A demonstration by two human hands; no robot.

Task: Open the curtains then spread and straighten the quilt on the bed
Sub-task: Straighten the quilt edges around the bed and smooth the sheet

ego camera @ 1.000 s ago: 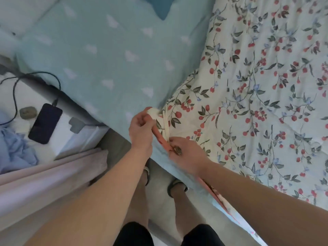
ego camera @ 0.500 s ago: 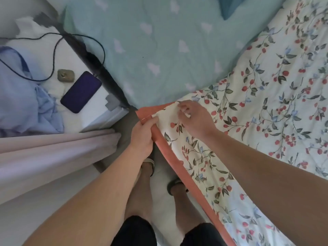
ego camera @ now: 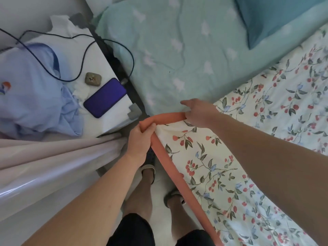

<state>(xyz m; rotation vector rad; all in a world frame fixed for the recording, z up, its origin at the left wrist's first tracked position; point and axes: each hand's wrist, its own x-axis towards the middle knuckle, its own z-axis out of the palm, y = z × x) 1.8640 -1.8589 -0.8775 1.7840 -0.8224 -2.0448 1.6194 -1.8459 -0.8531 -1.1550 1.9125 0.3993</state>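
Floral quilt [ego camera: 230, 166] lying on the bed, one orange border [ego camera: 170, 167] turned up at its corner | left hand [ego camera: 140, 141] gripping that corner, fingers curled round the border | right hand [ego camera: 198, 112] pressing the border's top run, forefinger straight | one curtain [ego camera: 53, 160] bunching left | counter [ego camera: 110, 55]: one phone [ego camera: 105, 97], one cable [ego camera: 83, 54], one shirt [ego camera: 35, 89]

**A bedroom at home**

We're bedside: a floral quilt [ego camera: 248, 157] lies over a mint sheet [ego camera: 177, 59], and a blue pillow [ego camera: 275, 18] sits beyond the gripped corner. Left of the grip, a white nightstand [ego camera: 99, 55] carries a charging phone [ego camera: 105, 97] and a crumpled shirt [ego camera: 35, 86]; pale curtain [ego camera: 53, 160] folds hang just below.
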